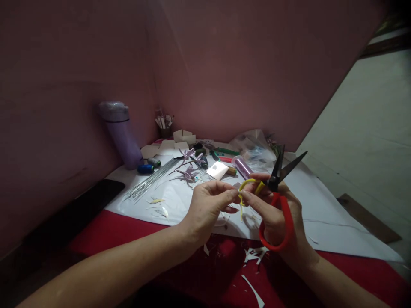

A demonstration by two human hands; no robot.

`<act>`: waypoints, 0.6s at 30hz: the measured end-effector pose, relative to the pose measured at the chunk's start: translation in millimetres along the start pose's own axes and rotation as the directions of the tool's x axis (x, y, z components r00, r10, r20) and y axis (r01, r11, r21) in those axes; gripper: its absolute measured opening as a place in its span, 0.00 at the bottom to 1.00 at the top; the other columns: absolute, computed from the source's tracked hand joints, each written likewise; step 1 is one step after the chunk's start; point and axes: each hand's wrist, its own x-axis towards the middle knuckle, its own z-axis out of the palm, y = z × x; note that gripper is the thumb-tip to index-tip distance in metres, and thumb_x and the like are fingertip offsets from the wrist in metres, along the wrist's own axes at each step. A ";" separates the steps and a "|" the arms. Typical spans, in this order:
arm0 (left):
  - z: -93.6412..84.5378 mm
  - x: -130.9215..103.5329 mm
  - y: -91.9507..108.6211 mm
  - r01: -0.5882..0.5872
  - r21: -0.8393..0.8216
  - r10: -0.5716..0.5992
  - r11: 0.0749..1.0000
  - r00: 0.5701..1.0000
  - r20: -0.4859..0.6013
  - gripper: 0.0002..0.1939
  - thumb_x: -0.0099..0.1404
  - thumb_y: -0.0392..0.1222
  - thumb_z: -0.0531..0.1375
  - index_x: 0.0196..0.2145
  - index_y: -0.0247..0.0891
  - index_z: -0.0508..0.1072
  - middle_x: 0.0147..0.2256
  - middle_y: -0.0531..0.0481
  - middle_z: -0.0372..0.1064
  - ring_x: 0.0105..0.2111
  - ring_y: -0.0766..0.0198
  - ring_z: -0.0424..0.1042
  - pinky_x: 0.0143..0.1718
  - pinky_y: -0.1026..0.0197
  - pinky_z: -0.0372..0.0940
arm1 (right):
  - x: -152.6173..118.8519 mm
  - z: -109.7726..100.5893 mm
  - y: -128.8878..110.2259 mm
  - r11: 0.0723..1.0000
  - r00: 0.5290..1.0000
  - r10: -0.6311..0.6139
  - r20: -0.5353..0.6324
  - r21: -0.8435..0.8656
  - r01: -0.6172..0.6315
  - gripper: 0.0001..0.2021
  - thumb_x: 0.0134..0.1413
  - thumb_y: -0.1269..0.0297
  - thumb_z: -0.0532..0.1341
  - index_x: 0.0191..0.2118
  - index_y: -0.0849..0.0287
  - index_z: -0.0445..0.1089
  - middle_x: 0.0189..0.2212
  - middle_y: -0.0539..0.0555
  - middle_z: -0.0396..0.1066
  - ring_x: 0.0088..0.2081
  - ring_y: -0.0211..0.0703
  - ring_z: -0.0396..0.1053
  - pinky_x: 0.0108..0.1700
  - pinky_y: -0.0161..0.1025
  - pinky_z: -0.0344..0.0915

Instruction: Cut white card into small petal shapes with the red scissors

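Observation:
My right hand [282, 218] is closed around scissors [278, 175], the red handle loop about its thumb side and the dark blades spread apart, pointing up. A yellow curved piece [248, 183] runs from near the pivot to the fingertips; it looks like the other handle loop, though fingers cover part of it. My left hand [208, 205] is closed in a pinch, its thumb and index finger meeting the right fingertips. Whatever small thing lies between them is too small to name. Behind the left hand, purple flowers on a stem [189, 164] lie on the white sheet [321, 205].
Thin wires [152, 179] lie in a bundle at left, beside a blue thread spool [145, 169] and a purple bottle [122, 137]. A glitter tube [242, 167] and a plastic bag [253, 149] are behind the right hand. White scraps [256, 255] lie on the red cloth [224, 273].

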 end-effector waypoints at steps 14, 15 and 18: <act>-4.6 0.7 4.2 0.081 0.365 -0.101 0.928 0.994 0.036 0.07 0.51 0.39 0.64 0.22 0.32 0.72 0.20 0.53 0.65 0.20 0.72 0.60 0.22 0.66 0.56 | 5.4 -9.3 -4.9 0.937 0.953 -0.099 0.288 -0.296 0.187 0.15 0.51 0.73 0.60 0.45 0.56 0.62 0.26 0.46 0.64 0.26 0.35 0.64 0.28 0.32 0.62; -5.2 0.8 4.8 0.071 0.375 -0.096 0.924 0.994 0.049 0.07 0.51 0.39 0.64 0.22 0.32 0.72 0.20 0.53 0.65 0.20 0.71 0.60 0.22 0.66 0.55 | 5.5 -9.8 -4.9 0.940 0.950 -0.095 0.298 -0.288 0.185 0.14 0.51 0.73 0.60 0.45 0.56 0.62 0.26 0.46 0.64 0.26 0.35 0.63 0.27 0.32 0.61; -5.8 -0.5 6.2 0.036 0.345 -0.074 0.938 0.993 0.096 0.09 0.52 0.41 0.64 0.22 0.32 0.72 0.21 0.52 0.66 0.22 0.70 0.62 0.25 0.65 0.57 | 5.8 -9.9 -5.7 0.949 0.957 -0.088 0.276 -0.268 0.164 0.12 0.52 0.72 0.60 0.43 0.55 0.63 0.25 0.47 0.65 0.25 0.35 0.64 0.26 0.32 0.61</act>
